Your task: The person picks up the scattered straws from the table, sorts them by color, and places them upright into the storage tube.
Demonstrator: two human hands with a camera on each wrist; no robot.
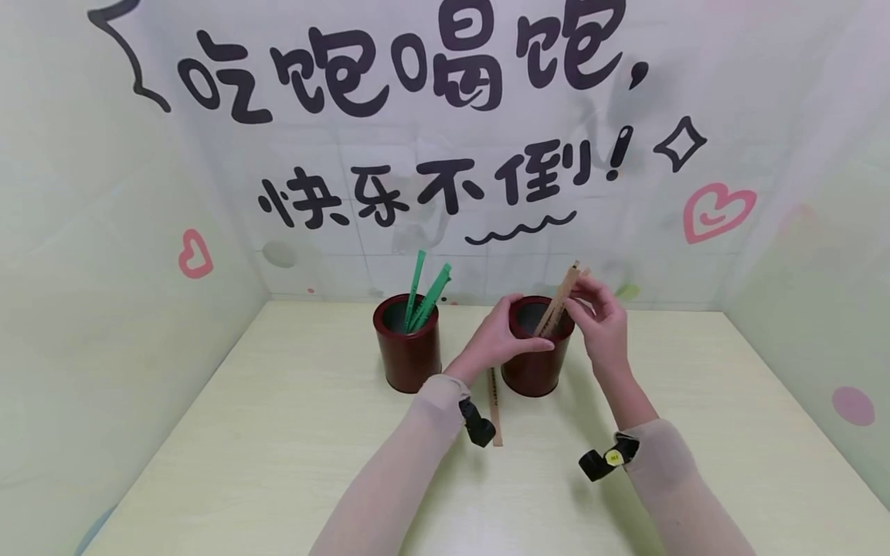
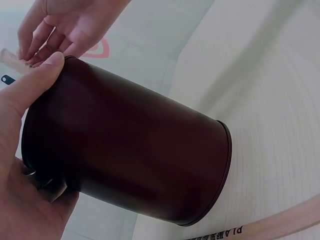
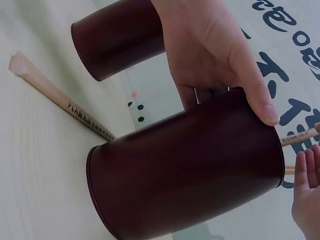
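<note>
My left hand grips the upper part of the dark red cup on the right, with its thumb along the front near the rim. Several brown paper-wrapped straws lean out of that cup to the right. At their upper part, my right hand pinches them between thumb and fingers. In the left wrist view, the cup fills the middle and its inside is hidden. Just beyond the cup's mouth, the right hand shows partly at the edge of the right wrist view.
A second dark red cup stands to the left with several green straws in it. One loose brown wrapped straw lies on the pale wooden table, close to the gripped cup. Behind is a printed cloth wall.
</note>
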